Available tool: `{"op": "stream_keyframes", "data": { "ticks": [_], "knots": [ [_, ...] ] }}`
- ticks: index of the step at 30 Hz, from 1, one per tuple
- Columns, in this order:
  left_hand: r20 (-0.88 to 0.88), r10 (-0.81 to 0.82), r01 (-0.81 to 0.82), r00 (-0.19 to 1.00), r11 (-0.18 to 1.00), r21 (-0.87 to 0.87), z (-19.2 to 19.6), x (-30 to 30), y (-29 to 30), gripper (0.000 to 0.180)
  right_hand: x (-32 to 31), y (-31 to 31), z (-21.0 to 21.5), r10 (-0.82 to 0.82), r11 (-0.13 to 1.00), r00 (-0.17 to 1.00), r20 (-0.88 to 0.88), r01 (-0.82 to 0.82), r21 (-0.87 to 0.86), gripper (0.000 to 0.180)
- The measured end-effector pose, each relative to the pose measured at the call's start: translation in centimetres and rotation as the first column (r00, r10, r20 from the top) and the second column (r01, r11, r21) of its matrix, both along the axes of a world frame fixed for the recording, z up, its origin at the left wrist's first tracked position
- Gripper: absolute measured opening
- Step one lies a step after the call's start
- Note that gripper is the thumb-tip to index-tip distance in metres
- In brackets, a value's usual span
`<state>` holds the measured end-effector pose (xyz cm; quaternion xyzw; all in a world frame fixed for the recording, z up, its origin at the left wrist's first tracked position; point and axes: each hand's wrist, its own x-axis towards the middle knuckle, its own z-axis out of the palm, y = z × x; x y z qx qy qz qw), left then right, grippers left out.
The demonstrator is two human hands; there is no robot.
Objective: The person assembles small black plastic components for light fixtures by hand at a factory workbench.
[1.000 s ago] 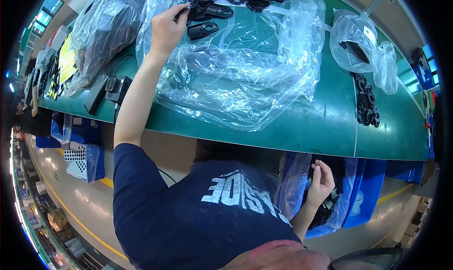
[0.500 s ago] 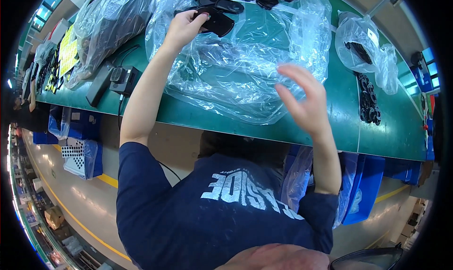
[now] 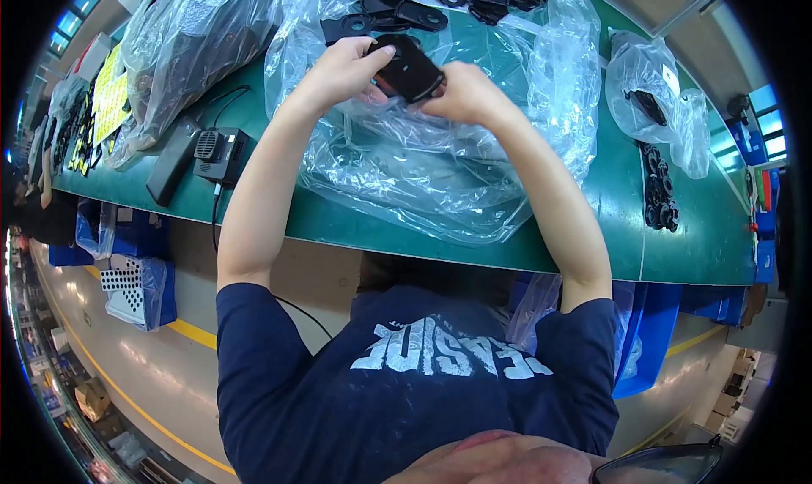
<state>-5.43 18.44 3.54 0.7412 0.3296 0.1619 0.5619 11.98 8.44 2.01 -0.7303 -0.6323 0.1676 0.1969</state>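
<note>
A flat black part with a rounded end is held above the clear plastic bag. My left hand grips its left end, thumb on top. At its right edge, my right hand pinches it between thumb and fingers. What the part belongs to cannot be told. Several similar black parts, some with a round hole, lie at the far side of the bag, just beyond my hands.
Green table underneath. To the left are a black boxy device with a cable, a large filled plastic bag and yellow sheets. On the right lie black ring-shaped parts and another plastic bag. Blue bins stand below the edge.
My right hand has moved left and away from me, from empty air onto the black part's right edge. The part, in my left hand, has come slightly nearer and turned.
</note>
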Motion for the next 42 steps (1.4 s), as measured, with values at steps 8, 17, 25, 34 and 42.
{"op": "stream_keyframes", "data": {
  "ticks": [8,17,25,34,42],
  "knots": [
    [0.037,-0.022,0.020,0.999,0.997,0.071,-0.9,-0.3,0.8,0.027,0.4,0.2,-0.8,-0.015,0.988,1.000,-0.019,0.018,0.154,0.035],
    [0.118,-0.082,0.063,0.990,0.986,0.155,-0.8,0.5,0.4,0.023,3.4,1.3,-1.3,-0.223,0.967,0.896,-0.384,0.253,0.029,0.035],
    [0.379,0.024,0.024,0.925,0.992,-0.122,-0.5,1.6,-1.3,0.035,3.7,-2.6,-0.3,-0.144,0.896,0.989,0.035,0.115,0.429,0.044],
    [0.501,0.026,0.023,0.865,0.996,-0.090,0.3,1.6,-4.9,0.019,7.0,-15.6,2.7,-0.133,0.786,0.964,-0.231,0.244,0.568,0.013],
    [0.328,-0.062,0.188,0.943,0.911,-0.366,-1.5,3.6,-7.7,0.018,14.2,-20.0,-3.1,-0.395,0.673,0.761,-0.515,0.621,0.403,0.013]
  ]
}}
